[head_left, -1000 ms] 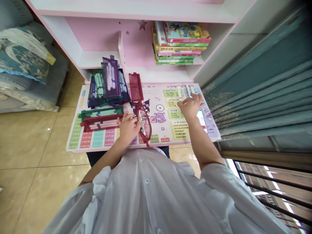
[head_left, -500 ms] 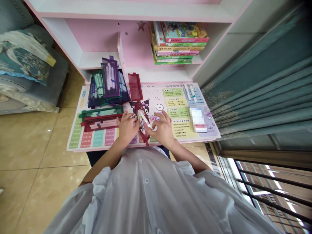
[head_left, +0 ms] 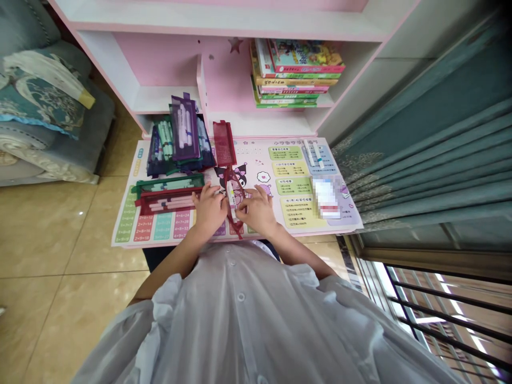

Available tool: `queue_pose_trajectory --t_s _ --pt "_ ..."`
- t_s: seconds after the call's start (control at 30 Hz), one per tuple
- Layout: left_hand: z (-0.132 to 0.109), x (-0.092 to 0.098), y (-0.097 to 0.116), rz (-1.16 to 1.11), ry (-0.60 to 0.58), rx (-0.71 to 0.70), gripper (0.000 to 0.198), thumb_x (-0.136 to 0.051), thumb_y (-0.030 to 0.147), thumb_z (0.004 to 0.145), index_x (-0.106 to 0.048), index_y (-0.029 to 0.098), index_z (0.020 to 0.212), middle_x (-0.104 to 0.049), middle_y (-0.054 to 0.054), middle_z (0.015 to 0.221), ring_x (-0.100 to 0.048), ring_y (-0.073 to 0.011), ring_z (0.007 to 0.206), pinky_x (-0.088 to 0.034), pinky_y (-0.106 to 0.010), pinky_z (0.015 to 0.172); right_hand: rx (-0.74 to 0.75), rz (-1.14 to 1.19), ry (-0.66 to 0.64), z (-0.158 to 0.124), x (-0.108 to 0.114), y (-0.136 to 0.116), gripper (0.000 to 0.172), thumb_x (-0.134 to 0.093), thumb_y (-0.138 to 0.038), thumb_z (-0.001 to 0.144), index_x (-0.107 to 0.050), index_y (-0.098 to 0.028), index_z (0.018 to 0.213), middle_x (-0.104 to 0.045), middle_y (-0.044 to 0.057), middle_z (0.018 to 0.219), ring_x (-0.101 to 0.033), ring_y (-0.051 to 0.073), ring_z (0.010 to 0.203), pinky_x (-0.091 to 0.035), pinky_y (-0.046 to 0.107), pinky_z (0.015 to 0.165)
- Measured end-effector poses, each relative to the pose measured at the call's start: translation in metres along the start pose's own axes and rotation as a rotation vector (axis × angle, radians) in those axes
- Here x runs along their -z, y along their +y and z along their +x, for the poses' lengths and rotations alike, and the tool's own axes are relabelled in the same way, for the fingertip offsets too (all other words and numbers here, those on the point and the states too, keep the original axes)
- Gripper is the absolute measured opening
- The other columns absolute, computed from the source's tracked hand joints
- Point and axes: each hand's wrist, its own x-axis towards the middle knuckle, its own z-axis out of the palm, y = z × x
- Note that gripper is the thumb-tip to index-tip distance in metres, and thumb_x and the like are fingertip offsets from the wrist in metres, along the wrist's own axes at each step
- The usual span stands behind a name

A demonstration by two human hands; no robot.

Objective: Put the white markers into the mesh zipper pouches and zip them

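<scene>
Red mesh pencil pouch is lying between the hands near the front edge of the bench, with a white marker sitting lengthwise inside it. The left hand is curling its fingers onto the pouch's left side and gripping it. The right hand is resting half-curled against the pouch's right side; whether it is gripping, I cannot tell. A printed desk mat is covering the bench. A second red pouch is lying near the back edge, just beside a heap of filled pouches, while two more pouches are lying toward the left edge.
</scene>
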Motion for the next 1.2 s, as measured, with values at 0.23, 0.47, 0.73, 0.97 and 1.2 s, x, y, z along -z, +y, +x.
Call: queue_pose_trajectory --t_s 0.23,0.47,0.73,0.97,1.2 --pt "0.005 0.015 -0.006 0.103 -0.086 -0.086 0.025 -0.052 0.025 0.095 -0.077 0.025 0.092 -0.062 -0.010 0.140 -0.037 -0.0367 0.148 -0.022 -0.077 0.116 0.049 0.296 0.291 0.031 0.004 0.059 0.016 -0.063 -0.025 0.085 -0.077 -0.022 0.092 -0.066 0.011 0.130 -0.050 0.032 0.138 -0.039 0.055 0.119" --pt "0.011 0.026 -0.005 0.155 -0.181 -0.213 0.027 -0.053 0.021 0.092 -0.079 0.028 0.089 -0.061 -0.009 0.141 -0.035 -0.0380 0.148 -0.019 -0.077 0.117 0.094 0.253 0.228 0.051 0.002 0.102 0.038 -0.068 -0.028 0.084 -0.072 -0.024 0.122 -0.062 0.011 0.137 -0.047 0.031 0.139 -0.039 0.056 0.119" --pt "0.026 0.029 -0.002 0.138 -0.178 -0.311 0.027 -0.056 0.021 0.089 -0.079 0.030 0.076 -0.064 -0.007 0.139 -0.035 -0.0400 0.146 -0.012 -0.080 0.115 0.130 0.320 0.206 0.041 0.008 0.117 0.014 -0.076 -0.029 0.081 -0.080 -0.025 0.093 -0.067 0.007 0.133 -0.046 0.031 0.142 -0.033 0.058 0.123" --pt "0.040 0.026 0.000 0.141 -0.205 -0.246 0.021 -0.062 0.023 0.087 -0.079 0.030 0.076 -0.067 -0.008 0.133 -0.037 -0.0427 0.144 -0.009 -0.083 0.115 0.108 0.456 0.277 0.018 -0.002 0.121 0.016 -0.083 -0.035 0.077 -0.080 -0.022 0.086 -0.071 0.010 0.128 -0.048 0.031 0.142 -0.038 0.055 0.121" --pt "0.029 0.015 0.026 0.129 -0.114 -0.298 0.030 -0.050 0.032 0.098 -0.079 0.027 0.093 -0.062 -0.009 0.142 -0.037 -0.0373 0.147 -0.012 -0.079 0.118 0.122 0.507 0.385 0.007 -0.022 0.112 0.016 -0.075 -0.038 0.085 -0.079 -0.023 0.087 -0.072 0.009 0.126 -0.050 0.029 0.141 -0.039 0.054 0.121"
